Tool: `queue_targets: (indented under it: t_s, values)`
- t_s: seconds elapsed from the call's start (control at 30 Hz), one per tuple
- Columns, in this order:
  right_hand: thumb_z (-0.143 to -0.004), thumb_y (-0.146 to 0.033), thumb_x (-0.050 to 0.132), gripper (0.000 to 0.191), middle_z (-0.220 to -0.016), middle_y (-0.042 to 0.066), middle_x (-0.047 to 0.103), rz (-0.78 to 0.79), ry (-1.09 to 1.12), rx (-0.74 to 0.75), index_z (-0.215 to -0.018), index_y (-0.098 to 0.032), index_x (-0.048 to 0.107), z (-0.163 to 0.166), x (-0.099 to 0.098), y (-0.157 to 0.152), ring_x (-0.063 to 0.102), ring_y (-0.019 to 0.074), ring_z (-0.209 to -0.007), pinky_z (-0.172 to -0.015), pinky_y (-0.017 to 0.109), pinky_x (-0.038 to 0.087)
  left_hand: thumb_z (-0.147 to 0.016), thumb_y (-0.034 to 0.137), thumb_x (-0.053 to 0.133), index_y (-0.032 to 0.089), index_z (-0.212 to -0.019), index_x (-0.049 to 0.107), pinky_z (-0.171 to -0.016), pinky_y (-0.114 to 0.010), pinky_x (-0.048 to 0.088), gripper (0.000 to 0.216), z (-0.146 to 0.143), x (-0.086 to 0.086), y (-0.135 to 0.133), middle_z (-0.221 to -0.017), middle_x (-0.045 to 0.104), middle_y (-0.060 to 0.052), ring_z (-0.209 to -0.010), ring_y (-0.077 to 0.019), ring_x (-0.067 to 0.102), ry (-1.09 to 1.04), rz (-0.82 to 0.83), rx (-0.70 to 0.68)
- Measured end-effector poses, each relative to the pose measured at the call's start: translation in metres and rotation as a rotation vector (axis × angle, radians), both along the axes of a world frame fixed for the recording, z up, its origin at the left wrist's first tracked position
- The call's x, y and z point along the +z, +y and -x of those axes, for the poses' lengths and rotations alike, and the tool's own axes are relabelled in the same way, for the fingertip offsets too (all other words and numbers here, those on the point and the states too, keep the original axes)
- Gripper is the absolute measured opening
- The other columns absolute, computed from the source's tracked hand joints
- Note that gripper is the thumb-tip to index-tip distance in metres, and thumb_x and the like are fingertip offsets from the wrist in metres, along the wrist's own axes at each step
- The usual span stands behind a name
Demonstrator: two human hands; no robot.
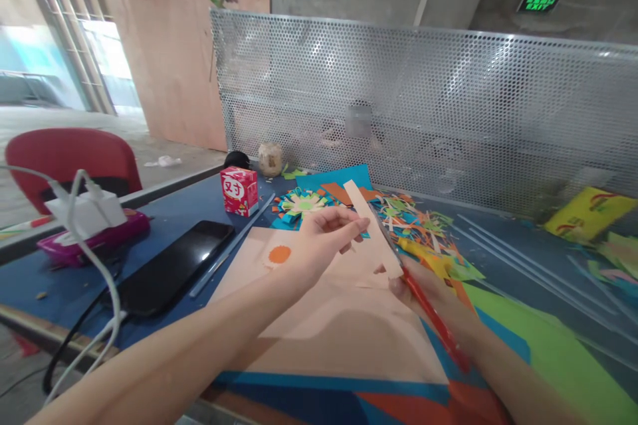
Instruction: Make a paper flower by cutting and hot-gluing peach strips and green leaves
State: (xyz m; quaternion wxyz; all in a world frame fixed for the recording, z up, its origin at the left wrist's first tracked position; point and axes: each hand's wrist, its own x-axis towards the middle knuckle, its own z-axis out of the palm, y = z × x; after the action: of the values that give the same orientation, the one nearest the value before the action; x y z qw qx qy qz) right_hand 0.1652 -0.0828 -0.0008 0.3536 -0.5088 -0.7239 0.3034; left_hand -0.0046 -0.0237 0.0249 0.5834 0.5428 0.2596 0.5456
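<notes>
My left hand [331, 232] is closed in a pinch on a narrow pale peach paper strip [359, 202], which slants over the work area. My right hand [438, 299] grips red-handled scissors [434, 315]. Their dark blades run along the strip's right edge, partly hidden by it. Below both hands lies a large peach sheet [309, 339] with a round orange paper piece [280, 254] on it. A fringed paper flower [305, 204] in blue, white and green rests just behind my left hand.
Cut paper scraps [419, 216] are heaped at the back right, near a yellow glue gun [421, 255]. Green sheets [538, 332] lie right. At left are a phone [172, 269], red box [239, 191] and cabled power strip [94, 232]. A perforated metal screen [423, 99] borders the table.
</notes>
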Motion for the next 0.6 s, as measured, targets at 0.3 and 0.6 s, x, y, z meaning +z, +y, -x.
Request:
queue_targets:
  t_s: [0.3,0.6]
  values:
    - [-0.078,-0.034,0.050,0.017,-0.079,0.002,0.056,0.008,-0.015,-0.040,-0.087,-0.020,0.053,0.004,0.007,-0.004,0.054,0.0158,-0.071,-0.058,0.023,0.048,-0.065,0.028,0.065,0.014,-0.064,0.056,-0.042,-0.017,0.034,0.018,0.000,0.000,-0.001,-0.055,0.056,0.001,-0.046,-0.0054,0.048,0.042,-0.004,0.033]
    - [-0.077,-0.032,0.050,0.014,-0.077,0.002,0.057,-0.075,-0.071,-0.018,-0.083,-0.019,0.054,0.002,0.004,0.000,0.055,0.0165,-0.069,-0.055,0.024,0.048,-0.064,0.030,0.066,0.014,-0.063,0.055,-0.040,-0.018,0.034,0.019,-0.002,-0.001,-0.002,-0.055,0.058,0.000,-0.044,-0.0059,0.049,0.042,0.004,0.024]
